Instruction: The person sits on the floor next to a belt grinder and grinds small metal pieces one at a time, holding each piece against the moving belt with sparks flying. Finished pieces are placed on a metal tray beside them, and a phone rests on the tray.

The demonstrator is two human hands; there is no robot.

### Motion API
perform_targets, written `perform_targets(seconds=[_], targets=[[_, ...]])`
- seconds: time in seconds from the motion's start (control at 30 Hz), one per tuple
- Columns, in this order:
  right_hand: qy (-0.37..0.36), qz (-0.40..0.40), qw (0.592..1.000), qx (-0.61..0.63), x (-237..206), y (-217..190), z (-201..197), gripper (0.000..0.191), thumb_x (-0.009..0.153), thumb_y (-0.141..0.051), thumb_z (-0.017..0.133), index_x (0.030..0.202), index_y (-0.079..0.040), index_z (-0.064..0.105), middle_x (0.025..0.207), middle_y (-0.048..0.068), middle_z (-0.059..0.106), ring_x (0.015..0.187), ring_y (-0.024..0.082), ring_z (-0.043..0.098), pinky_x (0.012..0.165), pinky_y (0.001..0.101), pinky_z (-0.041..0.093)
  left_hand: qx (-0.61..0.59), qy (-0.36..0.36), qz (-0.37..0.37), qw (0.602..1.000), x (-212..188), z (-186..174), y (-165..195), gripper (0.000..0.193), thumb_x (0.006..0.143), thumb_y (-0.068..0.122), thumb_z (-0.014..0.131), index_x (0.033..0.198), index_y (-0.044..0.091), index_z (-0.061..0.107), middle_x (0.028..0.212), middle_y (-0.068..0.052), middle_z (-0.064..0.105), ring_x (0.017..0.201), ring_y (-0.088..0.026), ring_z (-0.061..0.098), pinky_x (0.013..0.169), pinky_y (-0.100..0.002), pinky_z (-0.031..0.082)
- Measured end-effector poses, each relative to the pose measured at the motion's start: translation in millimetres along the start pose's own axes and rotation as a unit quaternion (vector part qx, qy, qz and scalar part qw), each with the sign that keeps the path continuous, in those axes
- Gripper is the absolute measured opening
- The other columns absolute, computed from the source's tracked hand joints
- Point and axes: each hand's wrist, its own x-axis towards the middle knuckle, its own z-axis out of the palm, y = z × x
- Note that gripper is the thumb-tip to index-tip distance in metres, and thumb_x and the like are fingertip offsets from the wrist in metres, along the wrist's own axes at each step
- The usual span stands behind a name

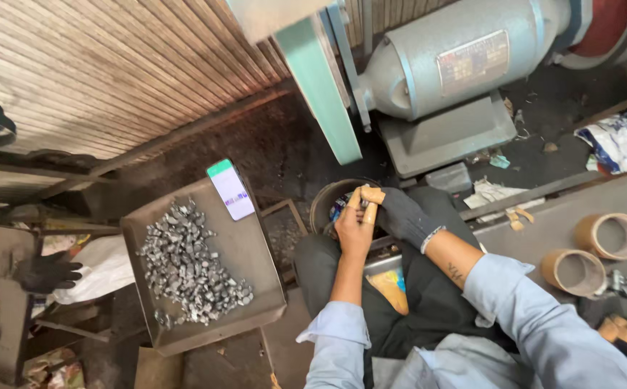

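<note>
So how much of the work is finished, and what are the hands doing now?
A pile of small metal pieces already lies in the grey tray, beside a lit phone. Right now the bare left hand and the gloved right hand meet over a dark bucket, pinching something too small to tell. How much is left cannot be seen.

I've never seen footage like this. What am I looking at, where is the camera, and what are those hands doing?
The camera sits on a seated person's head, looking down at their own arms. The bare left hand and the right hand in a dark glove meet over a dark round container; tan tape wraps some fingertips, and anything held is too small to tell. To the left, a grey metal tray carries a heap of small shiny metal pieces and a lit phone. Above stands a grey motor-driven machine. Two brown tape rolls lie at right.
</note>
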Motion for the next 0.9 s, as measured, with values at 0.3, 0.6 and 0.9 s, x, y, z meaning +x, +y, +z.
perform_targets(seconds=[0.3,0.6,0.9], targets=[[-0.078,-0.031,0.993,-0.086,66.5,24.4,7.7,0.041,0.093,-0.021,0.072,0.123,0.001,0.057,0.113,0.005,0.059,0.103,0.011,0.055,0.087,0.0289,0.048,-0.466,0.088,-0.25,0.844,77.9,2.9,-76.7,0.035,0.098,0.009,0.068,0.132,-0.002,0.065,0.109,-0.005,0.071,0.091,-0.013,0.069,0.08,-0.026,0.059],[0.05,-0.103,0.81,-0.576,7.8,-5.1,-12.6,0.043,0.096,-0.025,0.072,0.128,0.002,0.064,0.12,0.008,0.067,0.112,0.013,0.062,0.095,0.0278,0.047,-0.074,-0.129,-0.141,0.979,13.0,-8.9,-63.3,0.017,0.084,0.0,0.073,0.101,-0.001,0.073,0.081,-0.006,0.072,0.07,-0.013,0.067,0.062,-0.028,0.056],[0.073,-0.149,0.872,-0.46,46.0,-14.4,-8.7,0.03,0.096,-0.028,0.067,0.107,-0.001,0.076,0.092,0.006,0.075,0.081,0.01,0.064,0.073,0.0278,0.053,-0.062,-0.138,-0.1,0.983,73.8,15.1,-65.6,0.014,0.089,0.008,0.077,0.097,-0.001,0.072,0.079,-0.004,0.073,0.069,-0.011,0.069,0.062,-0.027,0.056]])
